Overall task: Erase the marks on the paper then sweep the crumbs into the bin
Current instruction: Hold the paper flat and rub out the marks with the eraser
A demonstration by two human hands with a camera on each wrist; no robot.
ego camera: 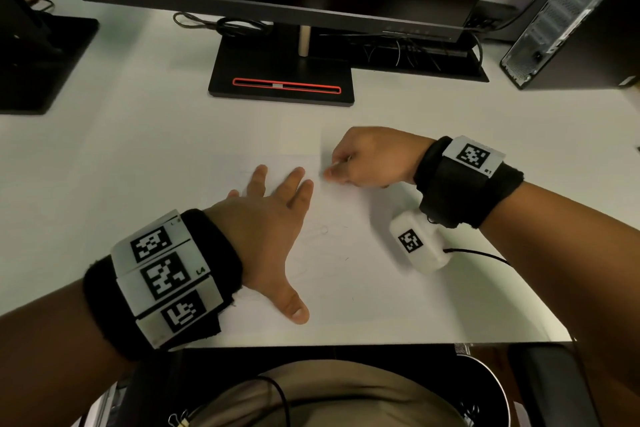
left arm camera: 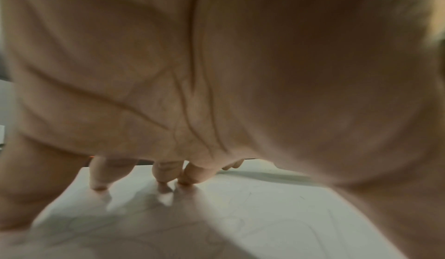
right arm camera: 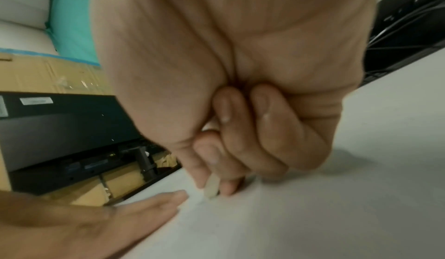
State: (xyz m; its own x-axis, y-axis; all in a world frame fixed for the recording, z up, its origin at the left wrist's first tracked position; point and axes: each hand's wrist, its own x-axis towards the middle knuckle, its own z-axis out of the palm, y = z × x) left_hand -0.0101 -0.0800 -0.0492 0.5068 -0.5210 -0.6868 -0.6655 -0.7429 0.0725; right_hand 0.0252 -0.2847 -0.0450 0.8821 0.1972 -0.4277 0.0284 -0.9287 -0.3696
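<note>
Left hand (ego camera: 266,232) flat on paper (ego camera: 363,274); right hand (ego camera: 372,158) pinches eraser (right arm camera: 212,187) (tip down).

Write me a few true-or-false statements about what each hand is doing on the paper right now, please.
1. The left hand lies flat on the paper with fingers spread. True.
2. The right hand is open and empty. False: it pinches a pale eraser.
3. The eraser tip touches the paper. True.
4. The left hand holds a pencil. False: it holds nothing.
5. Faint marks remain on the paper. True.
</note>
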